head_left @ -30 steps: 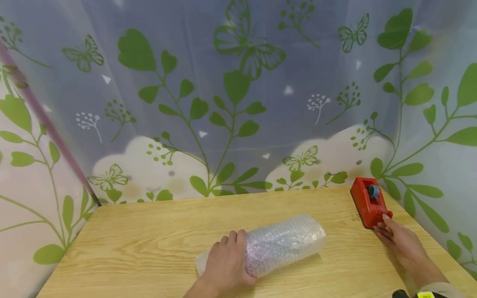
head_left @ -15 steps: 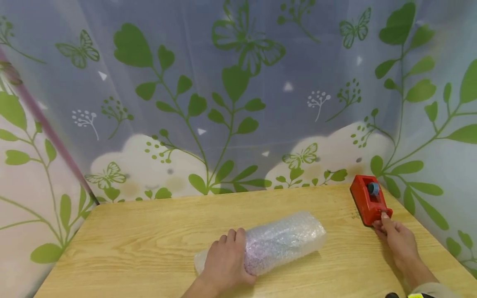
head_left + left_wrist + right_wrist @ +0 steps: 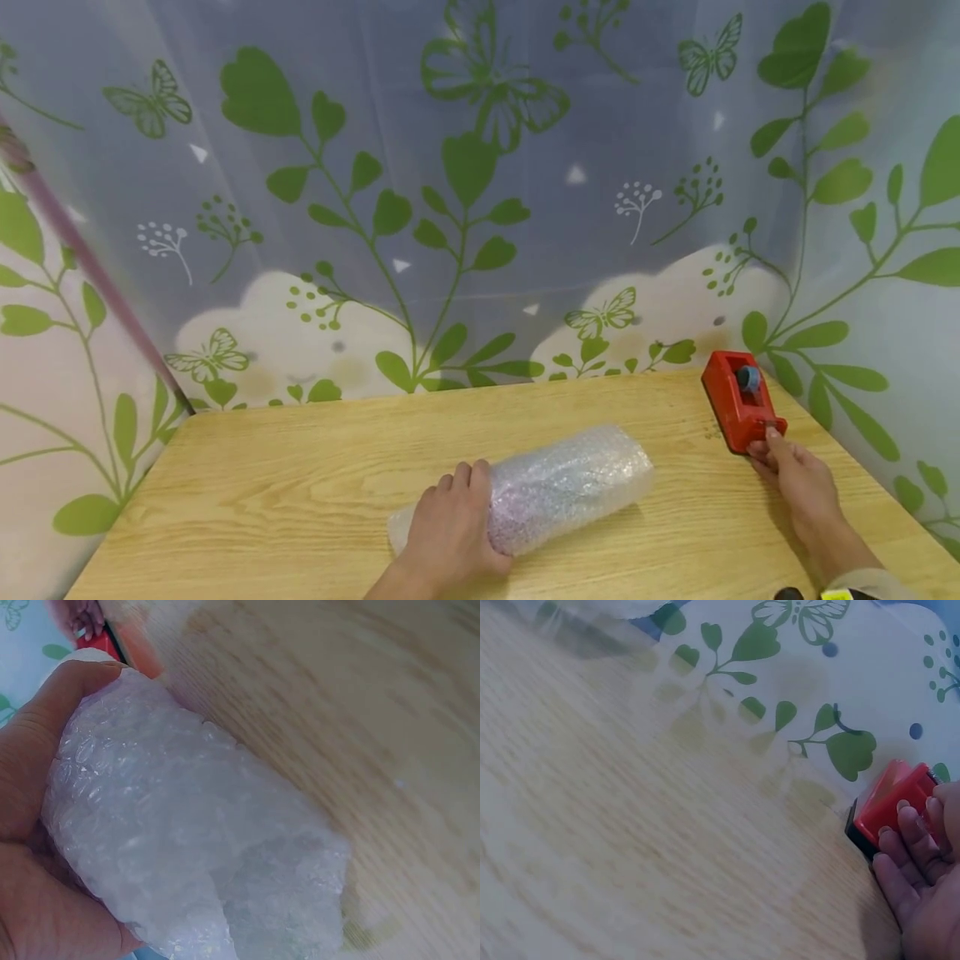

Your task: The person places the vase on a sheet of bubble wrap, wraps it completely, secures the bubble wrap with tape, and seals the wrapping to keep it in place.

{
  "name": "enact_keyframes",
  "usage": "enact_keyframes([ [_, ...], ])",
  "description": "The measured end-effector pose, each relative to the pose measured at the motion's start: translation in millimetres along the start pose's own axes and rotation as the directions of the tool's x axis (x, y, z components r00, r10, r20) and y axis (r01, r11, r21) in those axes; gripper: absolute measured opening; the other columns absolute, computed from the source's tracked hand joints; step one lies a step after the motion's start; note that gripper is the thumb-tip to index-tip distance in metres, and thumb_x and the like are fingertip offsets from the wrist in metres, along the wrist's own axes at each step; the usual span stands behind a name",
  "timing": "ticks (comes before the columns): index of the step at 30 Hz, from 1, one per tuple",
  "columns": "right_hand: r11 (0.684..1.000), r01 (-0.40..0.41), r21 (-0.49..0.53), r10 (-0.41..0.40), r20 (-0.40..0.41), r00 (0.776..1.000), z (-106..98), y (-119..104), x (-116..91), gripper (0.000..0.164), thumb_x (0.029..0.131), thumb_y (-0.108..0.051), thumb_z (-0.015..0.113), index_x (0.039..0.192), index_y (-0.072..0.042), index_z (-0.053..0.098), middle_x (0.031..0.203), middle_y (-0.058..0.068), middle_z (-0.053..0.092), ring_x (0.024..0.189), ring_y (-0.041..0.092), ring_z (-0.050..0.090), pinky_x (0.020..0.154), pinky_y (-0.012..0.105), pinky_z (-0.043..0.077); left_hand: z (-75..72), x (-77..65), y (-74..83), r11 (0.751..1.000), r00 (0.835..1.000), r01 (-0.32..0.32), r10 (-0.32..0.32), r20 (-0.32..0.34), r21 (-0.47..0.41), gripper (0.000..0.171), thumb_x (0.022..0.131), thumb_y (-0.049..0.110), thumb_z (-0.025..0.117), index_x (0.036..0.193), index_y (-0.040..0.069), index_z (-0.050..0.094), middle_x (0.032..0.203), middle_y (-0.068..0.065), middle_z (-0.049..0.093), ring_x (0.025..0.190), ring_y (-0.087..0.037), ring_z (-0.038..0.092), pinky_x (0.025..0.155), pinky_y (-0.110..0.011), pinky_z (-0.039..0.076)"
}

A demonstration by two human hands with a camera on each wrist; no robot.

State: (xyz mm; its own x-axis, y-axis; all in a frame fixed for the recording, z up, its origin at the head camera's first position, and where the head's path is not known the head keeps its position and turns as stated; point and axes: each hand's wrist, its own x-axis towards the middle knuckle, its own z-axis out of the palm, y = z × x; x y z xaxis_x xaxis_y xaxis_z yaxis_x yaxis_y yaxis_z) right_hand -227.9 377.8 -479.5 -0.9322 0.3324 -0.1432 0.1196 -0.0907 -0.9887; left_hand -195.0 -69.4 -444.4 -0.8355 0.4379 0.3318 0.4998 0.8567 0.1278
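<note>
A bubble-wrapped bundle [image 3: 573, 485], roughly cylindrical with a pinkish tint showing through, lies slantwise on the wooden table. My left hand [image 3: 453, 521] grips it near its left end, fingers over the top and thumb on the near side. In the left wrist view the wrap's loose end [image 3: 289, 900] hangs open past the hand. At the far right stands a red tape dispenser [image 3: 738, 404] with a small blue roll in it. My right hand [image 3: 806, 492] pinches the tape at its front cutter, thumb on top; the tape end itself is hidden. Its other fingers [image 3: 911, 859] lie against the dispenser's front.
The light wooden table [image 3: 277, 475] runs back to a patterned curtain [image 3: 480, 208] with leaves and butterflies. More curtain closes in the left and right sides. The dispenser stands near the table's right edge, to the right of the bundle.
My right thumb has come up onto the dispenser's cutter, and that hand has turned slightly. The left hand, bundle and dispenser hold their places; the head view has shifted a little.
</note>
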Motion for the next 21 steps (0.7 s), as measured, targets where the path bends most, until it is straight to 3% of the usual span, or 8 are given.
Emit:
enact_keyframes([
  [5,0.997,-0.071,0.039,0.069,0.048,0.996,-4,-10,3,0.031,0.097,-0.036,0.049,0.086,-0.010,0.062,0.080,-0.014,0.064,0.077,-0.002,0.062,0.071,0.018,0.052,-1.9,1.8,0.8,1.000,1.000,0.000,0.000,-0.007,-0.005,0.073,0.053,0.048,0.079,0.103,0.004,0.048,0.079,-0.003,0.047,0.065,-0.019,0.050,0.053,-0.032,0.044],
  [9,0.996,-0.084,0.012,0.083,0.034,0.996,-4,-14,5,0.029,0.100,-0.030,0.043,0.097,-0.004,0.056,0.081,-0.015,0.063,0.076,-0.002,0.061,0.071,0.017,0.051,-4.0,2.9,1.8,1.000,1.000,0.006,-0.006,-0.008,-0.010,0.074,0.053,0.048,0.079,0.104,0.004,0.048,0.080,-0.003,0.048,0.067,-0.019,0.051,0.055,-0.033,0.045],
  [13,0.996,-0.043,-0.076,0.043,-0.003,0.999,-2,-10,6,0.038,0.101,-0.032,0.041,0.106,0.005,0.051,0.080,-0.018,0.061,0.076,-0.005,0.059,0.071,0.015,0.050,-5.0,3.0,2.3,1.000,1.000,0.007,-0.007,-0.010,-0.006,0.079,0.052,0.050,0.080,0.107,0.002,0.048,0.082,-0.005,0.050,0.068,-0.021,0.054,0.056,-0.034,0.047],
  [16,0.982,0.018,-0.187,-0.020,-0.009,1.000,-1,-5,3,0.046,0.099,-0.041,0.042,0.106,0.002,0.057,0.081,-0.019,0.061,0.076,-0.009,0.057,0.071,0.012,0.048,-5.2,2.2,2.6,1.000,1.000,0.008,-0.008,-0.006,-0.009,0.079,0.052,0.050,0.080,0.107,0.002,0.049,0.081,-0.005,0.050,0.068,-0.021,0.055,0.056,-0.034,0.047],
  [19,0.978,0.065,-0.196,-0.060,0.030,0.998,-5,1,-4,0.049,0.096,-0.048,0.043,0.102,-0.004,0.063,0.085,-0.019,0.062,0.079,-0.009,0.058,0.072,0.012,0.048,-4.6,1.4,2.1,1.000,1.000,0.010,-0.010,0.005,-0.015,0.079,0.052,0.051,0.081,0.105,0.003,0.049,0.081,-0.005,0.050,0.068,-0.021,0.054,0.055,-0.033,0.046],
  [21,0.984,0.063,-0.164,-0.053,0.062,0.997,-8,2,-8,0.054,0.095,-0.052,0.043,0.107,-0.002,0.061,0.088,-0.017,0.062,0.082,-0.009,0.059,0.074,0.013,0.049,-4.3,2.2,1.4,1.000,1.000,0.007,-0.007,0.011,-0.012,0.079,0.051,0.051,0.081,0.104,0.003,0.048,0.081,-0.004,0.049,0.067,-0.020,0.053,0.054,-0.033,0.046],
])
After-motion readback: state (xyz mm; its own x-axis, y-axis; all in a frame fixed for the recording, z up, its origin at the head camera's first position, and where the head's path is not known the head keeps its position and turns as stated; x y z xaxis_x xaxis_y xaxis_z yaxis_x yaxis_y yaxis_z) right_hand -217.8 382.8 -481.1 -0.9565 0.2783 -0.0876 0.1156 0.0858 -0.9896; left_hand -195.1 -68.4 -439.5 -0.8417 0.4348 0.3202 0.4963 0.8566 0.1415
